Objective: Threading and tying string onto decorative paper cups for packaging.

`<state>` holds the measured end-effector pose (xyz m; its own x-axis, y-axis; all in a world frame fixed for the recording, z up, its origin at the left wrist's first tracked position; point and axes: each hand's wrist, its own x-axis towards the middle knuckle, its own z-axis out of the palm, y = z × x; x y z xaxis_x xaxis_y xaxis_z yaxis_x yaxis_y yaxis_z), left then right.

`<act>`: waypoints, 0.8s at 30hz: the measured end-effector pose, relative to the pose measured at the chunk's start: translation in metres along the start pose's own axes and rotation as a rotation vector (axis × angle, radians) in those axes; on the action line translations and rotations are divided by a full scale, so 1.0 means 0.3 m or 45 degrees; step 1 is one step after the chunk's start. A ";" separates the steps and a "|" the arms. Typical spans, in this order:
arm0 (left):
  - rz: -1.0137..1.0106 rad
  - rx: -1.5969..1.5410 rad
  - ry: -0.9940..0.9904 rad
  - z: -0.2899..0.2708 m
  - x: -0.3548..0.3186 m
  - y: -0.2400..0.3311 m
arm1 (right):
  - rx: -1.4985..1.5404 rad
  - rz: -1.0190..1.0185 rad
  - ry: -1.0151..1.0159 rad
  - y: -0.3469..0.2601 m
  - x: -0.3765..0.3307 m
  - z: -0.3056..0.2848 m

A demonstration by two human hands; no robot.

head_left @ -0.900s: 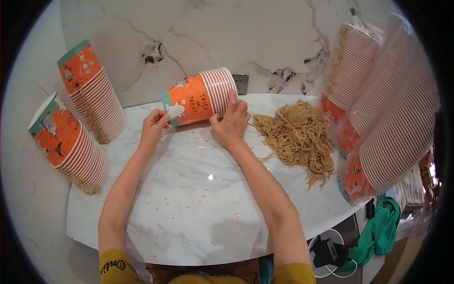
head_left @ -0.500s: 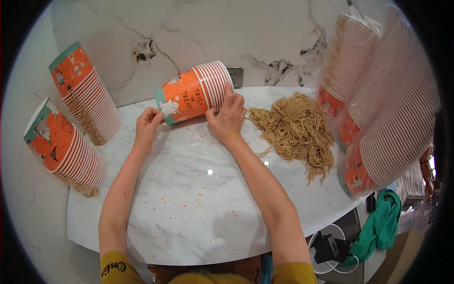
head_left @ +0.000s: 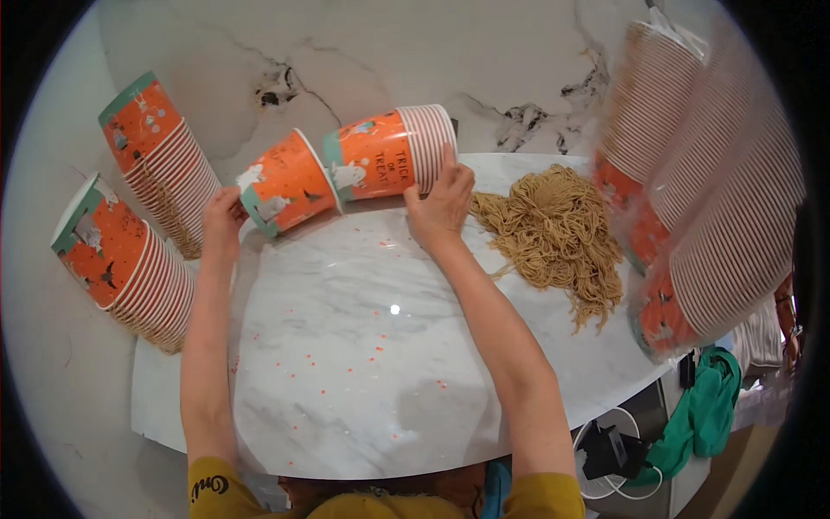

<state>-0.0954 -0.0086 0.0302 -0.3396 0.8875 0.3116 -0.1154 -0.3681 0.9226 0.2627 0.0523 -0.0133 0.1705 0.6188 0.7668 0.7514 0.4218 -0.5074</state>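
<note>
Left hand (head_left: 223,212) with one single cup (head_left: 290,183), and right hand (head_left: 441,203) with one held stack (head_left: 380,156), at a marble-patterned table (head_left: 363,294).

Left of the left-hand grip stand two cup stacks ringed with tan strands: one nearer stack (head_left: 130,264) and one farther stack (head_left: 164,164). The left thumb and fingers pinch the base edge of the single cup, orange and green, which is tilted to the right of that grip, its one rim just beside the held stack's base; whether they touch cannot be told. The right hand clasps the held stack's rim end, its thumb nearest the person. Right of this grip lie one string heap (head_left: 558,238) and, farther right, three plastic-wrapped stacks (head_left: 726,242); below these hangs one green cloth (head_left: 702,411).
</note>
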 end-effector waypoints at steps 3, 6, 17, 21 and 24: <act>-0.364 -0.161 0.043 -0.085 0.021 0.087 | -0.004 -0.110 -0.010 0.019 -0.006 0.000; -0.473 -0.312 0.073 -0.103 0.008 0.137 | 0.017 -0.196 0.009 0.012 -0.012 0.005; -0.816 -0.620 0.057 -0.039 -0.154 0.087 | -0.043 -0.385 0.260 -0.054 -0.013 -0.006; -0.828 -0.636 0.129 -0.071 -0.202 0.070 | -0.028 -0.467 0.240 -0.087 0.025 -0.045; -0.825 -0.710 0.031 -0.160 -0.235 0.034 | -0.101 -0.378 0.165 -0.057 0.010 -0.044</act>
<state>-0.1175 -0.0882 0.0069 -0.0672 0.9660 -0.2495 -0.7341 0.1215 0.6681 0.2588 0.0382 0.0029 0.0129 0.3850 0.9228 0.8267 0.5151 -0.2264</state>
